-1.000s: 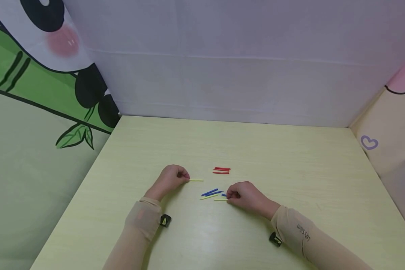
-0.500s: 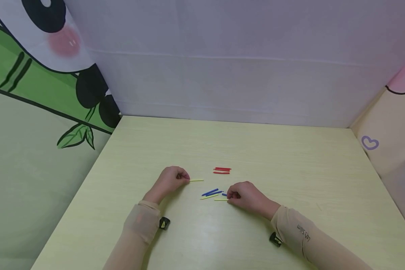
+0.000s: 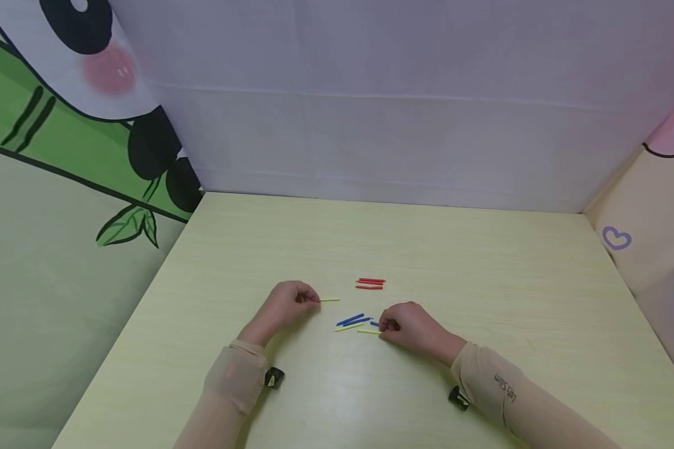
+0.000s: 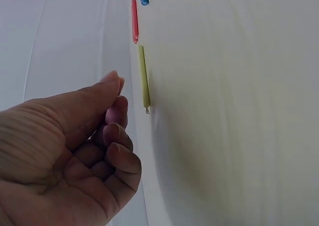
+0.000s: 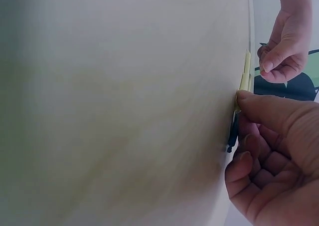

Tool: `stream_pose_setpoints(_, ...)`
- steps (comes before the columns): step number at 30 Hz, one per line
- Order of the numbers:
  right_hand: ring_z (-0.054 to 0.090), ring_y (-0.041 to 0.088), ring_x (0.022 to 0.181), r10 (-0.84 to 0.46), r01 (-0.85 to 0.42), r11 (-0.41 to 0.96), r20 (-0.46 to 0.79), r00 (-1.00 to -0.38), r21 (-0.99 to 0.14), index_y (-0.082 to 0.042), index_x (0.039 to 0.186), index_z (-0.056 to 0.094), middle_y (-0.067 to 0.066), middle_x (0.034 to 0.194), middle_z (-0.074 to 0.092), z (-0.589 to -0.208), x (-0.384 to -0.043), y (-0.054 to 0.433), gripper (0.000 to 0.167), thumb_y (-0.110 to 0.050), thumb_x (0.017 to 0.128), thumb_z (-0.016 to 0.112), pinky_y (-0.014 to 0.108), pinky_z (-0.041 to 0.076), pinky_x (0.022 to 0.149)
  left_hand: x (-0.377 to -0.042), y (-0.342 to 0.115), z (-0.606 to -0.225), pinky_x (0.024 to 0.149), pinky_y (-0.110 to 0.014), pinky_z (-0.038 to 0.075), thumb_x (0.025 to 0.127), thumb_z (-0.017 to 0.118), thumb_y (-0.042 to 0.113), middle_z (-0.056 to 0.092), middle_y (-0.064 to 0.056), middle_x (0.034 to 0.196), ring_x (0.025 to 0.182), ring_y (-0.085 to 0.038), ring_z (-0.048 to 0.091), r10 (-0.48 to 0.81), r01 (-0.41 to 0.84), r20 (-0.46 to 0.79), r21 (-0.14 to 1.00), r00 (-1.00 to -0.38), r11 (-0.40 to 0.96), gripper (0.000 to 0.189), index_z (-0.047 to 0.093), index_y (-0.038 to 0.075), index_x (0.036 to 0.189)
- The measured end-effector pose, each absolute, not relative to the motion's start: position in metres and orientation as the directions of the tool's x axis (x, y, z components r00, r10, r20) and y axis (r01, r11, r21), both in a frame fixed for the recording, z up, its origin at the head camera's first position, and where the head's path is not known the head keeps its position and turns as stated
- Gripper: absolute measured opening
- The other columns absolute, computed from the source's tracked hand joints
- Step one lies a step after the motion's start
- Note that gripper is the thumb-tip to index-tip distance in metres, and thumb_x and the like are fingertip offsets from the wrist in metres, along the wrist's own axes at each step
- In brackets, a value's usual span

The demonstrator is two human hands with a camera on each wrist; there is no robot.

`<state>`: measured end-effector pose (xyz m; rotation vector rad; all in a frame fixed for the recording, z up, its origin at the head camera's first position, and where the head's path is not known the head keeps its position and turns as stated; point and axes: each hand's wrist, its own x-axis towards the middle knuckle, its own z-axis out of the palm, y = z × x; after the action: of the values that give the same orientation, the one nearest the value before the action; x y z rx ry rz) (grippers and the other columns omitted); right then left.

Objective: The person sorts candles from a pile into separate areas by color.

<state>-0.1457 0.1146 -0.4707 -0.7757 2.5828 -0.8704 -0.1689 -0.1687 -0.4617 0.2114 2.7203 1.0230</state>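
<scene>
On the counter [image 3: 483,262], 1 yellow stick [image 3: 330,299] is set just beside the left hand [image 3: 286,305], at 3 o'clock, lined up 9 to 3. Those fingers [image 4: 123,158] are curled together, nothing held. By the right hand [image 3: 417,328], farther off at 4 o'clock, a lower stick [image 3: 369,332] is pinched.

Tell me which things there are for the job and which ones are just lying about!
For the job, it seems:
right yellow stick, pinched by the right hand
left yellow stick, near the left hand

Just lying about, though maybe useful too:
three red sticks
two blue sticks
middle yellow stick, beside the blue pair
single blue stick, partly hidden by fingers
</scene>
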Motion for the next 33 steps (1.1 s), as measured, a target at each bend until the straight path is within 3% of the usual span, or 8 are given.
stream_pose_setpoints(9, 0.048, 0.007, 0.065, -0.592, -0.419, 0.665, -0.095, -0.800, -0.618, -0.008, 0.084, 0.072, -0.011, 0.071, 0.057, -0.471, -0.146, 0.114, 0.004, -0.011, 0.084, 0.075, 0.024, 0.043, 0.064, -0.162, -0.165, -0.462, 0.068, -0.029, 0.045, 0.085, 0.076, 0.012, 0.062, 0.006, 0.075, 0.072, -0.013, 0.052, 0.252, 0.086, -0.145, 0.687, -0.957, 0.721, 0.005, 0.073, 0.009, 0.082)
stream_pose_setpoints(33, 0.048, 0.007, 0.065, -0.573, -0.409, 0.685, -0.099, -0.814, -0.602, -0.015, 0.082, 0.071, -0.012, 0.070, 0.057, -0.470, -0.145, 0.110, 0.005, -0.013, 0.084, 0.076, 0.025, 0.043, 0.063, -0.153, -0.161, -0.466, 0.068, -0.028, 0.044, 0.084, 0.076, 0.010, 0.062, 0.007, 0.076, 0.072, -0.011, 0.051, 0.317, 0.128, -0.142, 0.708, -0.938, 0.695, 0.004, 0.073, 0.010, 0.081)
